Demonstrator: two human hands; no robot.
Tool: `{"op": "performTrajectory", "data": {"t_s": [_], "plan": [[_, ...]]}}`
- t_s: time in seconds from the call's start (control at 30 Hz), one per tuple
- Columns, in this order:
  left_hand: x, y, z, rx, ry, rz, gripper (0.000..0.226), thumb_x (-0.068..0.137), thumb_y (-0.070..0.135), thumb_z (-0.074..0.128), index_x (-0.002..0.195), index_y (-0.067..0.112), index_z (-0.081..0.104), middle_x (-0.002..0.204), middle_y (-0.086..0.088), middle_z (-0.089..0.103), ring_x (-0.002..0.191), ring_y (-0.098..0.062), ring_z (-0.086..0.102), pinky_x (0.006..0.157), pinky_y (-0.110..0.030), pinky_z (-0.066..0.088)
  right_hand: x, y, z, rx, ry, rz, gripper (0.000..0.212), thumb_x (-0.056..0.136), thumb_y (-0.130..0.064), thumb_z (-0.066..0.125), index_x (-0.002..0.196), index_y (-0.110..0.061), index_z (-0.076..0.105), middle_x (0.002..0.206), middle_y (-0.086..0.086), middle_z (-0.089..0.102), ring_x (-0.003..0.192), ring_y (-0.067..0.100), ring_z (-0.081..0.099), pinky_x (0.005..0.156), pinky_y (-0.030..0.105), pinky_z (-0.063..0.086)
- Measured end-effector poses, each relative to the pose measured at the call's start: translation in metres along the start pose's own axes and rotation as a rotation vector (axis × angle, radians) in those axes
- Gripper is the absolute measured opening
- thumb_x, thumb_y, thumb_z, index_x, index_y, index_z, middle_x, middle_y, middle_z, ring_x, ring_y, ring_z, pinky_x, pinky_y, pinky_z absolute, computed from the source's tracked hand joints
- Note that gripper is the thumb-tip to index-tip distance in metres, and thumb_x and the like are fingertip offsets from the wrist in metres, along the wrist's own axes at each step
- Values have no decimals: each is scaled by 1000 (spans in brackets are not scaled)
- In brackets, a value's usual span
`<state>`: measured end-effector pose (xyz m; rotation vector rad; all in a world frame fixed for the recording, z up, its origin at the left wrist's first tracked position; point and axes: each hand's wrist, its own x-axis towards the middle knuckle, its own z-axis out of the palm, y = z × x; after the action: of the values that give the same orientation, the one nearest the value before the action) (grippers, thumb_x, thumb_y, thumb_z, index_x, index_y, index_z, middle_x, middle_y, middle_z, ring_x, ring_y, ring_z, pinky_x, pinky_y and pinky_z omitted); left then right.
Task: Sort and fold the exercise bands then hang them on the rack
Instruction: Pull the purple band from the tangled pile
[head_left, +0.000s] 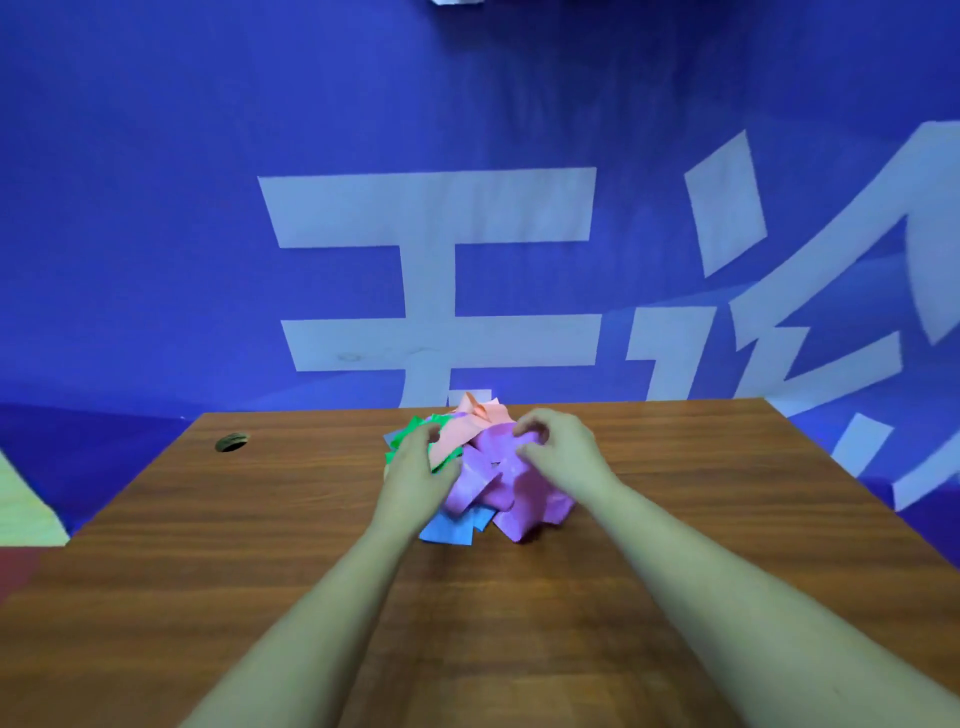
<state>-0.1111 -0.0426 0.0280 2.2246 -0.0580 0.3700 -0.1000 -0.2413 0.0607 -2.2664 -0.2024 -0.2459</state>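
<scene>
In the head view, a loose pile of bands (475, 478) is lying on the wooden worktop (260, 519), towards its far edge and roughly midway across it. Both bare forearms are reaching forward from the bottom of the picture to the pile. The left hand (415, 465) is resting on the left side of the pile, its fingers bending down where a green band (408, 434) is meeting a pink band (465, 428). Whether its grip is actually closing on either band cannot be told, since the fingertips are blurring into the material. The right hand (558, 454) is sitting on the right side of the pile, its fingers and thumb curling tightly and pinching a fold of the purple band (496, 486), so this grip is closing on it. The purple band is spreading crumpled between and below the two hands, and a blue band (449, 530) is poking out flat from under the near edge of the pile. A small round hole (231, 442) is showing in the worktop's far left corner. Behind the worktop, a blue wall (156, 208) is carrying large white characters.
</scene>
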Motion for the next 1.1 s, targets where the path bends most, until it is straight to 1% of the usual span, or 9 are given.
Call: {"op": "performTrajectory", "data": {"t_s": [0.1, 0.23, 0.3, 0.37, 0.53, 0.7, 0.87, 1.0, 1.1], "plan": [[-13, 36, -10, -299, -76, -14, 28, 96, 26, 59, 123, 18, 60, 123, 8, 62, 111, -6, 56, 96, -20, 41, -1, -43, -32, 177, -97, -60, 28, 76, 0, 63, 90, -24, 68, 86, -9, 67, 82, 11, 62, 72, 19, 47], [-22, 74, -17, -550, -180, -27, 31, 96, 47, 52, 121, 32, 63, 116, 7, 69, 114, -18, 62, 107, -44, 43, -11, -79, -67, 333, -212, -91, 28, 81, 4, 63, 97, -19, 67, 83, 2, 66, 70, 10, 58, 66, 23, 48], [-27, 89, -23, -664, -209, -19, 37, 95, 51, 50, 122, 29, 62, 116, -1, 71, 111, -24, 65, 105, -51, 42, -18, -89, -79, 383, -172, -82, 25, 81, 0, 66, 96, -19, 69, 85, 5, 68, 74, 15, 59, 69, 34, 51], [-35, 104, -29, -765, -177, 7, 33, 99, 34, 52, 124, 13, 57, 104, -8, 73, 97, -25, 69, 97, -46, 47, -26, -95, -90, 429, -130, -66, 22, 82, -1, 68, 99, -16, 69, 83, 4, 66, 72, 15, 58, 63, 28, 50], [-61, 130, -38, -773, -47, 85, 16, 99, 28, 52, 89, 17, 58, 91, -5, 67, 85, -17, 64, 85, -38, 52, -45, -103, -106, 561, -40, 17, 20, 81, 1, 71, 94, -14, 70, 89, 10, 62, 77, 17, 61, 69, 34, 55], [-79, 129, -34, -552, -88, 204, 6, 89, 24, 69, 94, 26, 72, 103, 1, 68, 89, -15, 63, 76, -30, 45, -68, -107, -110, 608, -50, 30, 18, 82, 0, 72, 95, -13, 69, 89, 7, 62, 72, 16, 61, 68, 33, 55], [-84, 131, -40, -710, -15, 100, 21, 82, 36, 71, 96, 21, 73, 110, -10, 68, 105, -27, 65, 92, -41, 50, -83, -107, -107, 705, -86, 83, 9, 87, -6, 68, 95, -6, 64, 70, 8, 57, 47, 11, 50, 46, 21, 44], [-80, 129, -46, -685, -27, 104, 19, 92, 23, 66, 104, 10, 71, 100, -9, 71, 92, -17, 65, 85, -31, 51, -92, -103, -103, 407, -143, 40, 29, 91, -42, 63, 92, -13, 67, 62, -3, 61, 54, 10, 57, 59, 28, 50], [-79, 126, -47, -653, -53, 134, 15, 91, 24, 67, 101, 15, 73, 104, -10, 71, 97, -23, 66, 86, -33, 52, -96, -100, -101, 146, -89, -122, 28, 87, -49, 67, 94, -23, 72, 59, -3, 52, 53, 7, 47, 54, 26, 40]]}}
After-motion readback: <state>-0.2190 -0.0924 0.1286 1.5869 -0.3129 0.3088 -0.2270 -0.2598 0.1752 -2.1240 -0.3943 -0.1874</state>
